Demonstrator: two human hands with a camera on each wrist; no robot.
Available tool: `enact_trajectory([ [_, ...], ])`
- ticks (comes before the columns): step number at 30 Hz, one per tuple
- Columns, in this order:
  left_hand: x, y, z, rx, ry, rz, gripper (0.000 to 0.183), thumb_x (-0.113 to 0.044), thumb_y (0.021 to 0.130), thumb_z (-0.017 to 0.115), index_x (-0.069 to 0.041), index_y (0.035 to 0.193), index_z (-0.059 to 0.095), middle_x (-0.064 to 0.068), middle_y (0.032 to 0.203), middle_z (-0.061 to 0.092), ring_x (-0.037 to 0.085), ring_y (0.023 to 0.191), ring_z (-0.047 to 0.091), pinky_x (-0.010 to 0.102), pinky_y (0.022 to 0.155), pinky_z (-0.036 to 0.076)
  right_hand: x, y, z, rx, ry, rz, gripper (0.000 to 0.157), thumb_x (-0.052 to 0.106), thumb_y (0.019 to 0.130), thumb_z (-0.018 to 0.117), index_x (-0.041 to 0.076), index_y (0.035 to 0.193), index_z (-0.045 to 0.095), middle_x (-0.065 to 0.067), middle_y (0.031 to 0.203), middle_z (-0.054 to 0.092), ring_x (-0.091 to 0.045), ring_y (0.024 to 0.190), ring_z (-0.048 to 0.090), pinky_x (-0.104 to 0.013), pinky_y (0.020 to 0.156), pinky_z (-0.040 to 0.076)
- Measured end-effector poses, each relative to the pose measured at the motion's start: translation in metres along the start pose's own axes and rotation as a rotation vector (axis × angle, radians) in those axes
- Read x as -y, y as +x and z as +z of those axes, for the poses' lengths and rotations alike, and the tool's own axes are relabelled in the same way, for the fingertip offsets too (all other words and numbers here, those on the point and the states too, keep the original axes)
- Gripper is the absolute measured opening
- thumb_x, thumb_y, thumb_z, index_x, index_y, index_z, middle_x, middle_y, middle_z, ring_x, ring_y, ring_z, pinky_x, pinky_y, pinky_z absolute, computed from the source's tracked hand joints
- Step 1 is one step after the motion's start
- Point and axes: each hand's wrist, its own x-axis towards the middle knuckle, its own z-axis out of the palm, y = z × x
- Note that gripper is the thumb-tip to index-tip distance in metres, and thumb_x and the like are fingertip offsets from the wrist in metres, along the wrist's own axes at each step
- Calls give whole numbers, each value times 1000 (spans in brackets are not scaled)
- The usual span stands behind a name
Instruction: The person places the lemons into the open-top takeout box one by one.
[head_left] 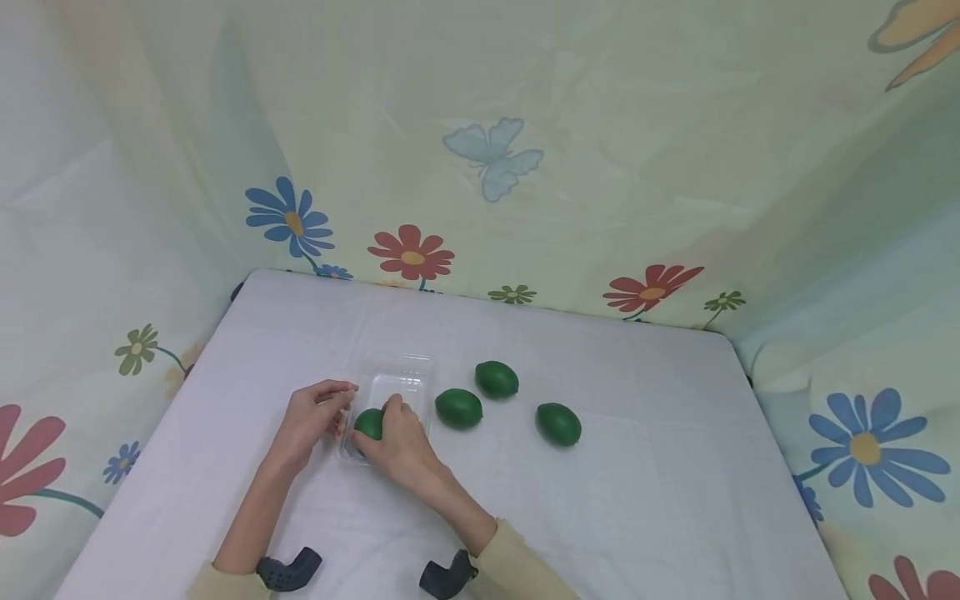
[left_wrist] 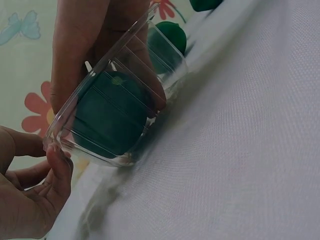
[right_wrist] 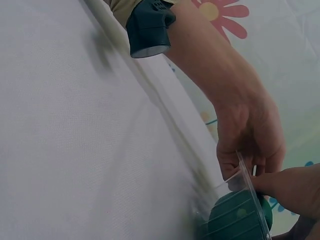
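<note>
A clear plastic box (head_left: pixel 397 385) sits on the table, its near end between the two hands. My left hand (head_left: pixel 309 417) pinches the box's rim between thumb and fingers, plainly so in the left wrist view. Inside the box is a green lime (head_left: pixel 368 423), at the near left. My right hand (head_left: pixel 407 448) reaches over the rim and grips this lime, thumb on one side and fingers on the other. Through the ribbed wall in the left wrist view, the lime (left_wrist: pixel 110 115) shows low in the box, with fingertips beside it.
Right of the box lie three more limes: one close beside it (head_left: pixel 459 408), one farther back (head_left: pixel 497 379) and one farther right (head_left: pixel 558 425). A white cloth covers the table (head_left: pixel 660 483). Flower-printed curtains (head_left: pixel 585 192) hang behind and at both sides.
</note>
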Motion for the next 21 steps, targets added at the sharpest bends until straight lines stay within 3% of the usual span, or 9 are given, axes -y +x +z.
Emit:
enact_trajectory([
  [9, 2, 0, 3, 2, 18, -2, 38, -17, 102, 61, 6, 133, 60, 19, 106, 70, 9, 68, 60, 22, 58, 54, 0, -8, -5, -23, -95, -20, 58, 34, 91, 79, -5, 126, 55, -12, 98, 63, -13, 75, 60, -21, 59, 50],
  [15, 3, 0, 3, 3, 23, -1, 38, -17, 102, 61, 5, 132, 61, 20, 106, 69, 10, 68, 60, 22, 59, 54, -1, -21, -22, -40, -58, -36, 53, 31, 92, 79, -1, 128, 60, -13, 104, 66, -14, 82, 61, -23, 65, 53],
  [18, 2, -1, 2, 2, 14, 1, 37, -16, 102, 61, 6, 132, 61, 21, 107, 69, 10, 68, 60, 23, 59, 54, -3, -30, -33, -55, -29, -77, 48, 28, 93, 77, 1, 129, 62, -14, 110, 68, -16, 87, 64, -22, 67, 54],
  [21, 2, -2, 0, -6, 11, 1, 37, -16, 102, 62, 6, 132, 61, 21, 107, 70, 10, 68, 60, 23, 60, 55, -8, -40, -45, -66, 0, -186, 41, 24, 94, 76, 4, 129, 64, -13, 118, 70, -17, 92, 68, -22, 72, 57],
])
